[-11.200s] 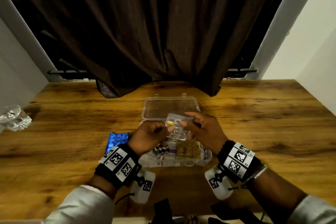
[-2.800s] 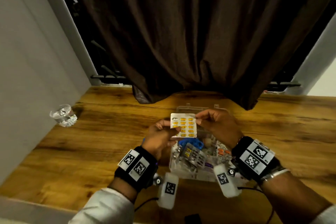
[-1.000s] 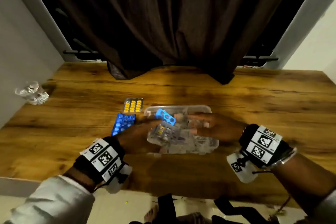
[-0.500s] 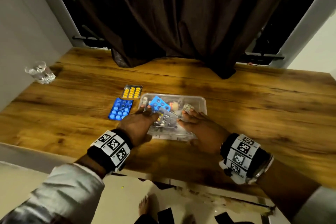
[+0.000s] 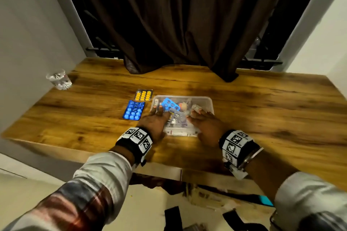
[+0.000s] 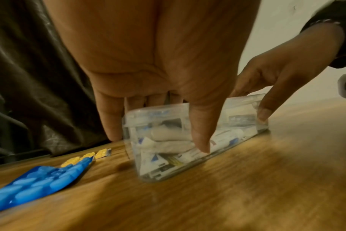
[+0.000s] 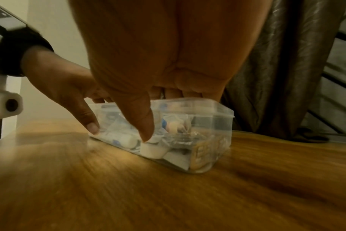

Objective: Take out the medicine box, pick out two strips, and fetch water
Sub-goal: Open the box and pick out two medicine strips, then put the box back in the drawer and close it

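Clear plastic is what you have under both hands: the lidded rectangular medicine box [image 5: 208, 102] sits on the wooden table [image 5: 262, 110], crammed with blister strips and small packets. Your left hand [image 5: 156, 121] lies over its left end, fingers nearly straight across the top and thumb down the near wall; your right hand [image 5: 205, 124] mirrors it on the right end. Neither hand curls round the box, so you are pressing and bracing it, not gripping.

Just left of the box lie the 2 picked strips: the blue blister strip [image 5: 134, 110] and, beyond it, the yellow-pill blister strip [image 5: 143, 95]. The clear tumbler of water [image 5: 59, 79] stands well apart at the far left, close against the wall.

Risks from here, as I judge them:
- The box is overfull, and whether the lid is fully seated I cannot tell. Press unevenly and a corner may pop, or a strip may get caught at the rim.
- With flat hands on smooth plastic, the box can skate on the wood and nudge the blue strip.
- Reaching left for the tumbler, your sleeve could sweep the 2 strips.
- The tumbler looks slippery; a hasty grab could tip it.
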